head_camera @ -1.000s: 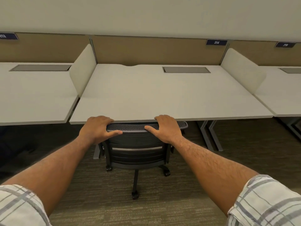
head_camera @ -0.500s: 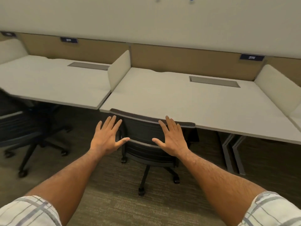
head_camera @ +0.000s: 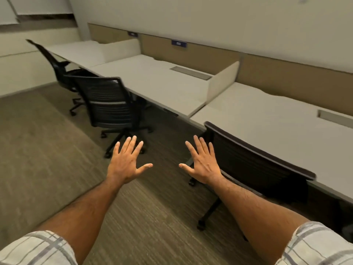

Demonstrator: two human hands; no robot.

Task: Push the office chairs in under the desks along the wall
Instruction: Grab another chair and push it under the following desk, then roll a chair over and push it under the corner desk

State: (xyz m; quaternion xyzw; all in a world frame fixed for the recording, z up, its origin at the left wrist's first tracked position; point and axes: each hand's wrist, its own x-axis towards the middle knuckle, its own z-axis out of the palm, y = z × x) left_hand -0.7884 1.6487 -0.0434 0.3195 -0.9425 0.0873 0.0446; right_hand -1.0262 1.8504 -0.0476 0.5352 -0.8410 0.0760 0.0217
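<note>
A black mesh office chair (head_camera: 254, 165) sits at the right, its backrest against the front edge of the nearest white desk (head_camera: 267, 123). A second black chair (head_camera: 110, 104) stands pulled out from the middle desk (head_camera: 162, 87), angled away from it. A third black chair (head_camera: 59, 69) stands further left by the far desk (head_camera: 80, 52). My left hand (head_camera: 127, 161) and my right hand (head_camera: 200, 163) hover over the carpet with fingers spread, holding nothing. My right hand is just left of the nearest chair's backrest, apart from it.
White divider panels (head_camera: 223, 84) separate the desks. A tan panel (head_camera: 210, 58) with small blue number plates runs along the wall behind them. Grey-brown carpet (head_camera: 47, 159) stretches to the left, bounded by a side wall (head_camera: 23, 64).
Both hands have let go of the nearest chair's backrest and opened. The view has swung left along the desk row, bringing two pulled-out chairs into sight.
</note>
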